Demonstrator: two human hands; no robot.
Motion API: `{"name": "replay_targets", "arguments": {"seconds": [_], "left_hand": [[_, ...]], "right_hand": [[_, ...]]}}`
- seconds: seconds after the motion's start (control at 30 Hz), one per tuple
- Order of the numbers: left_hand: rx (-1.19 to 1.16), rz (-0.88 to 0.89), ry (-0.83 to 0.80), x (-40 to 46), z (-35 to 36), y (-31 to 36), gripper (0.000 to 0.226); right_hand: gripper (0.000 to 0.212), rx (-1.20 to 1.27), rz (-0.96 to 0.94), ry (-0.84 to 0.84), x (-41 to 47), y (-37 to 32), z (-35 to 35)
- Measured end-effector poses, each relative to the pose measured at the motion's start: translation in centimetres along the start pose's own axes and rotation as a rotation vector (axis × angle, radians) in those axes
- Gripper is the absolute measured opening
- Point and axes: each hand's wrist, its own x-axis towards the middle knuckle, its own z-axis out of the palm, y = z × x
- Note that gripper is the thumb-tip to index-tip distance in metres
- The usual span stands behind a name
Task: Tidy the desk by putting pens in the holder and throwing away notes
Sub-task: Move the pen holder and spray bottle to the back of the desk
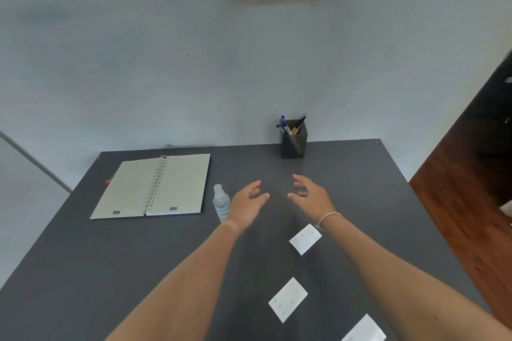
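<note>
Both hands are empty and hover over bare bench (346, 174), about mid-depth. Left hand (245, 203) and right hand (313, 196) face each other palm-in, fingers spread wide and loosely curled, nothing between them. Reads as a neutral pose between steps, not a grasp.

Pens (289, 126) are all in the holder (293, 144), which sits at the far edge against the wall, out of the work area. They stand tips-down and lean on the rim because the cup is wider than the bundle. No loose pens visible on the bench, so I judge the pen half done.

Notes remain:
- nearest the right wrist: note (305, 239), flat, just inside the right forearm
- second note (288, 299), flat, between the two forearms
- third note (364, 329), cut off by the bottom edge, partly under the right arm

All three lie in a rough diagonal on the right side, well apart from each other, none touching. No bin in view, so the disposal spot is unknown.

Not part of the task: an open spiral notebook (155, 188) far left, and a small clear bottle (221, 202) lying just beside the left hand, possibly touching it.

Likely next step: pull the hands back to the notes. Thin flat paper on a smooth top needs a fingertip slide or an edge lift.
</note>
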Motion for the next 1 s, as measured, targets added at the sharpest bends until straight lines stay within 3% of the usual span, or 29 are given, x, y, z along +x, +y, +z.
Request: {"name": "replay_targets", "arguments": {"seconds": [0.57,1.0], "left_hand": [[0.133,-0.011,0.008,-4.3,-6.7,-7.7,0.035],[0.712,0.256,0.022,-4.4,-11.4,-13.9,0.047]], "right_hand": [[0.05,0.004,0.041,0.0,-4.0,-1.1,8.8],[0.058,0.082,0.017,-0.042,-2.0,-4.0,13.9]]}}
